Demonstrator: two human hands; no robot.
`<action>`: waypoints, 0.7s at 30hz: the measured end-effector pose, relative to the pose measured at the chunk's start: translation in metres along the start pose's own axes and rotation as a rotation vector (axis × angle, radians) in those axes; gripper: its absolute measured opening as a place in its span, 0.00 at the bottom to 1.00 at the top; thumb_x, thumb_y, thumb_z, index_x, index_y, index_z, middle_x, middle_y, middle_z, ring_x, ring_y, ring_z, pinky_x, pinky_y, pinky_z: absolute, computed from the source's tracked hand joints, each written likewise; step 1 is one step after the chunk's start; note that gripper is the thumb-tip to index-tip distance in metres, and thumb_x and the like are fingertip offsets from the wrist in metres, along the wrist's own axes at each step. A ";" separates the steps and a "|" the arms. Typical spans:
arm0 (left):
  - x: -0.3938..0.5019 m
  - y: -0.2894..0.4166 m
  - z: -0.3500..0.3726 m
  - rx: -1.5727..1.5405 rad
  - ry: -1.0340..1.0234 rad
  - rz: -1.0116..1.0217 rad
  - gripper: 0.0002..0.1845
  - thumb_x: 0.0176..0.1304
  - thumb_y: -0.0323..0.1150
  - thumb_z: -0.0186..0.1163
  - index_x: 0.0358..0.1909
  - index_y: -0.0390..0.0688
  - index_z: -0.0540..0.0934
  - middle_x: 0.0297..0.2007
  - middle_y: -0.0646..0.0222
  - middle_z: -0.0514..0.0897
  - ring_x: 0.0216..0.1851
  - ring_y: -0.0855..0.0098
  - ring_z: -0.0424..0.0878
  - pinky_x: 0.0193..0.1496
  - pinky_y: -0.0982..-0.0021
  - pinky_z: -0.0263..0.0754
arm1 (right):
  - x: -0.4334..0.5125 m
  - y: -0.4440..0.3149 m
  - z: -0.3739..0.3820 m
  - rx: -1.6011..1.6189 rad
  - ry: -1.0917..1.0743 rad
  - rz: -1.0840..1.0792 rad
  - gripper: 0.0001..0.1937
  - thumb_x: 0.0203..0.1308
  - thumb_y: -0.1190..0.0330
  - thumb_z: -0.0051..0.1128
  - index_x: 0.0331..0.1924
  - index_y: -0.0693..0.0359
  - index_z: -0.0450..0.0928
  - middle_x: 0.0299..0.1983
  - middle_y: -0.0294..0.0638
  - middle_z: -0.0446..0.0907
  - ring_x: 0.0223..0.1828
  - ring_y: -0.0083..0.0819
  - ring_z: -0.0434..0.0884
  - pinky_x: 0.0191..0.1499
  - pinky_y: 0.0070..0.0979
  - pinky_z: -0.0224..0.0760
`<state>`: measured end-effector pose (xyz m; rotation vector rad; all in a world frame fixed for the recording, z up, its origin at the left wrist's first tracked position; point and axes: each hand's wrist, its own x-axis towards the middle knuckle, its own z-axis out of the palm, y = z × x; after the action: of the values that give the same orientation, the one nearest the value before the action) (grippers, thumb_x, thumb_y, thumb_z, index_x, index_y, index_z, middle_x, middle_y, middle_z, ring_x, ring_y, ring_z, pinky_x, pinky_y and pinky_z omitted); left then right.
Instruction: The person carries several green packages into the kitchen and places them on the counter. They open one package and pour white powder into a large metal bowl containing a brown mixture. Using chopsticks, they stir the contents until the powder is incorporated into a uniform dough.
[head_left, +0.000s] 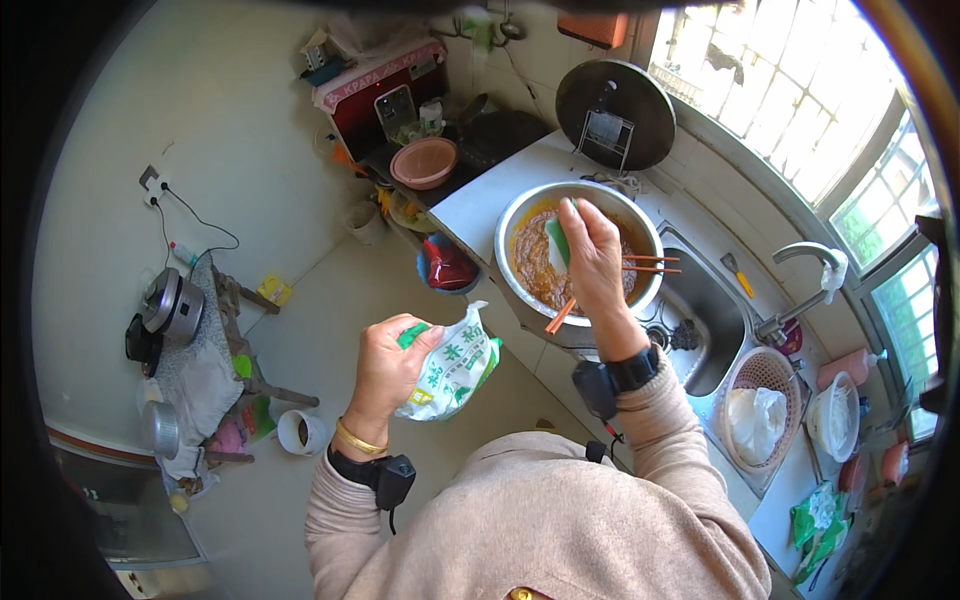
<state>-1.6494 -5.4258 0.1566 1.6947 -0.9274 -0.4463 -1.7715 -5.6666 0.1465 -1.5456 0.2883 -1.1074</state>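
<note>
My left hand (394, 360) grips the top of a white and green plastic bag (454, 367) with printed writing, held over the floor beside the counter. My right hand (596, 251) is closed on a small green and white piece (557, 244), perhaps a torn strip of packaging, above a large metal basin (514, 296). A wet orange-brown mixture (536, 259) lies in the basin. Reddish chopsticks (561, 316) rest in it, partly hidden behind my right hand, with ends sticking out past the rim at the front and at the right.
Right of the basin is a steel sink (716, 330) with a faucet (814, 259) and a plastic basket (761, 457). A round board (616, 116) leans on the wall behind. A pink bowl (424, 163) stands by the stove. At left are a rice cooker (174, 306) and a white bucket (301, 433).
</note>
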 end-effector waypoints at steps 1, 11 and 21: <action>0.001 0.001 -0.002 0.033 0.033 -0.016 0.08 0.62 0.28 0.67 0.29 0.32 0.83 0.22 0.68 0.81 0.25 0.82 0.75 0.29 0.75 0.71 | -0.008 0.000 -0.006 -0.002 0.015 0.092 0.12 0.74 0.62 0.52 0.38 0.62 0.79 0.29 0.31 0.78 0.29 0.14 0.76 0.31 0.16 0.71; 0.045 0.040 0.016 -0.284 0.108 0.024 0.04 0.64 0.23 0.60 0.36 0.35 0.82 0.29 0.75 0.82 0.31 0.85 0.75 0.35 0.81 0.71 | -0.095 -0.002 -0.020 -0.301 -0.355 -0.031 0.14 0.59 0.72 0.55 0.50 0.63 0.78 0.33 0.43 0.77 0.34 0.31 0.80 0.34 0.29 0.75; 0.101 0.065 0.111 -0.578 -0.028 0.036 0.06 0.62 0.19 0.57 0.37 0.39 0.80 0.34 0.73 0.79 0.33 0.84 0.75 0.38 0.82 0.70 | -0.058 -0.031 -0.036 -0.806 -0.204 -0.228 0.34 0.43 0.58 0.75 0.57 0.60 0.75 0.40 0.43 0.75 0.35 0.43 0.82 0.36 0.36 0.78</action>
<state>-1.6865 -5.5797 0.1964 1.1468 -0.7530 -0.6442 -1.8406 -5.6391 0.1421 -2.4382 0.4611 -1.0475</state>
